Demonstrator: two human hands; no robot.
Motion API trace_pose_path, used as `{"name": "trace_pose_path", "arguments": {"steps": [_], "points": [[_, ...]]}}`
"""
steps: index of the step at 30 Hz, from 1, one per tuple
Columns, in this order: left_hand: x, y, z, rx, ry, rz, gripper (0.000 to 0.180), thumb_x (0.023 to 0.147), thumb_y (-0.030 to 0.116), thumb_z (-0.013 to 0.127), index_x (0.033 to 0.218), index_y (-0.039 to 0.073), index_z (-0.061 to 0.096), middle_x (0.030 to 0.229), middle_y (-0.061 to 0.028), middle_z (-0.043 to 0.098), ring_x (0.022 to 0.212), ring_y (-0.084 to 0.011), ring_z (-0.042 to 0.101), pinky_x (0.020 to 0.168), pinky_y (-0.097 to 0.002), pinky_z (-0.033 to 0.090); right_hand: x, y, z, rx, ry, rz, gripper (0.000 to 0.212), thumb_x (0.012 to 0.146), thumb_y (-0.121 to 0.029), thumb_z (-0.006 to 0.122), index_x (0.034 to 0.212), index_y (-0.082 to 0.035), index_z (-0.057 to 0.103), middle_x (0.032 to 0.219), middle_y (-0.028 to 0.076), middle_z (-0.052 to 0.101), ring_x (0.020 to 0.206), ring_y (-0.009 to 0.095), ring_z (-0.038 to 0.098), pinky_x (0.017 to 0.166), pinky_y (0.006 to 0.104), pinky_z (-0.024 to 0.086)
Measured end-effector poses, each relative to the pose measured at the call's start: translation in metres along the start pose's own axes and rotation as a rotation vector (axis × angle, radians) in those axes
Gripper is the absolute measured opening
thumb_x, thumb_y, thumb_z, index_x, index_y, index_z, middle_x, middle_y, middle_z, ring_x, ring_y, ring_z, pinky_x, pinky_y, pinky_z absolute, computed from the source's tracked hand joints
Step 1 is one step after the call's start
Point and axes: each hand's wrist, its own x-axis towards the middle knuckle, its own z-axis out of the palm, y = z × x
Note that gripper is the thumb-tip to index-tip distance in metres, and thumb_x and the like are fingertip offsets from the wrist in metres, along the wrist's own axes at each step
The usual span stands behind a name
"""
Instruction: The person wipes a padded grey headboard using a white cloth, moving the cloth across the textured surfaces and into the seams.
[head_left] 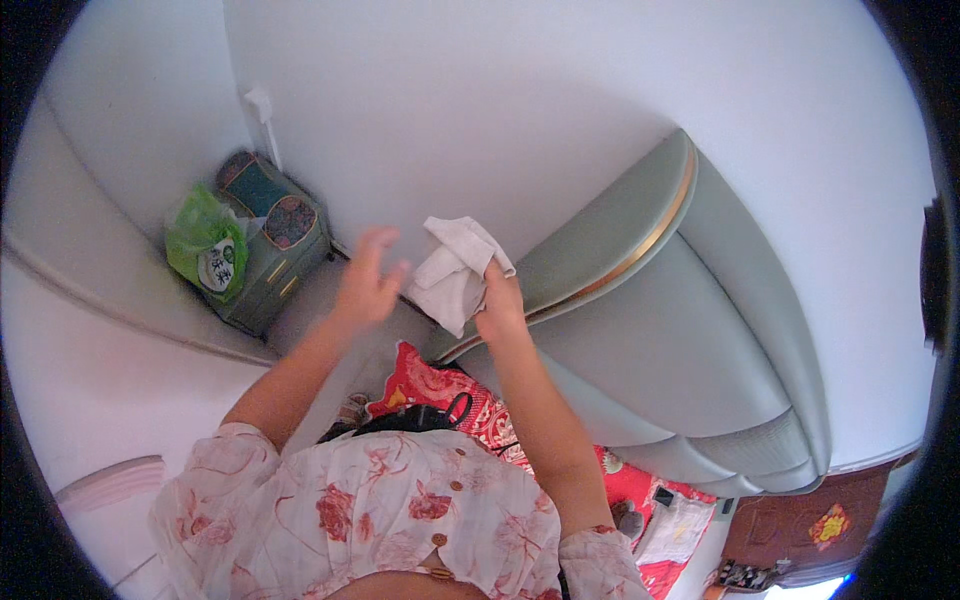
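Observation:
My right hand grips a folded off-white cloth by its right side, close to the corner of the grey-green padded headboard. The cloth hangs in loose folds in front of the wall. A short gap to the left of it, my left hand is raised with its fingers apart and nothing in them; motion blurs it a little. Below the hands lies red patterned bedding.
At the left a green nightstand stands against the wall, bearing a bright green plastic bag and a dark patterned cylindrical object. A white plug sits on the wall above. A brown door shows at lower right.

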Motion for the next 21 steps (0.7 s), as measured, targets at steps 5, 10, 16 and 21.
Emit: {"name": "trace_pose_path", "arguments": {"steps": [5, 10, 16, 21], "points": [[-0.011, 0.056, 0.037, -0.254, -0.215, -0.181, 0.053, 0.079, 0.012, 0.064, 0.126, 0.002, 0.043, 0.128, -0.0164, 0.046, 0.117, -0.0269, 0.047, 0.098, -0.0374, 0.037, -0.026, -0.002, -0.009, -0.079, -0.201, -0.012, 0.046, 0.089, -0.025, 0.056, 0.128, -0.003, 0.044, 0.123, 0.008, 0.051, 0.112, 0.02, 0.049, 0.096, 0.0335, 0.038], [-0.007, 0.037, 0.069, -0.911, -0.118, -0.534, 0.042, 0.081, 0.009, 0.062, 0.121, 0.005, 0.05, 0.113, -0.0064, 0.058, 0.103, -0.0173, 0.055, 0.088, -0.03, 0.045, -0.061, -0.019, -0.03, -0.606, -0.199, -0.325, 0.046, 0.08, -0.012, 0.066, 0.121, -0.001, 0.051, 0.115, 0.008, 0.055, 0.106, 0.016, 0.05, 0.092, 0.0281, 0.038], [-0.008, 0.052, 0.065, -0.923, -0.294, -0.639, 0.022, 0.082, 0.009, 0.059, 0.104, 0.005, 0.059, 0.095, -0.0048, 0.062, 0.086, -0.0127, 0.058, 0.074, -0.0271, 0.047, -0.079, -0.003, -0.084, -0.627, 0.087, -0.36, 0.017, 0.081, -0.009, 0.063, 0.095, 0.0, 0.062, 0.078, 0.0, 0.059, 0.072, 0.009, 0.052, 0.066, 0.0236, 0.044], [-0.009, 0.054, 0.068, -0.71, -0.413, -0.699, 0.024, 0.081, 0.018, 0.062, 0.099, 0.003, 0.059, 0.09, -0.0049, 0.062, 0.077, -0.013, 0.058, 0.069, -0.0271, 0.047, -0.09, 0.002, -0.094, -0.501, 0.19, -0.23, 0.019, 0.087, -0.016, 0.056, 0.084, 0.001, 0.062, 0.07, -0.002, 0.055, 0.067, 0.006, 0.047, 0.059, 0.0226, 0.04]]}}
